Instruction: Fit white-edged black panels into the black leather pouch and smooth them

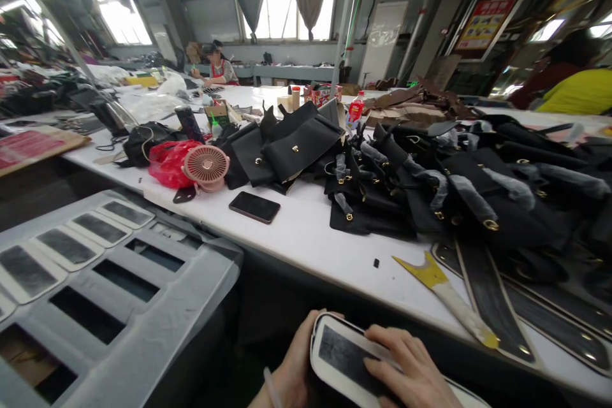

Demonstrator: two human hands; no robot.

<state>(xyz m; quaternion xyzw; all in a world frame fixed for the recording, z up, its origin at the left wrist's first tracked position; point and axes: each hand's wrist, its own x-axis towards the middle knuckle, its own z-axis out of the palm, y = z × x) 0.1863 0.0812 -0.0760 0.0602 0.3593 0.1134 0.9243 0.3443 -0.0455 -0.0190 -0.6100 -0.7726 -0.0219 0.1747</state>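
Observation:
At the bottom of the view I hold a long bag panel (345, 349), round-cornered, with a pale border, a dark middle and a black edge. My left hand (292, 363) wraps its left end, fingers partly hidden behind it. My right hand (406, 366) grips it from above, bent fingertips pressing on the dark middle and upper border; the thumb is out of sight. Similar pale-bordered panels (67, 247) lie in a row on a grey slotted rack (191, 280) to the left.
Across the white table (306, 239) lie a phone (254, 207), a pink fan (206, 167), black bag pieces (301, 143) and a heap of black bags (396, 185). A yellow-ended tool (444, 296) rests beside dark straps (495, 299). A person (222, 70) sits far back.

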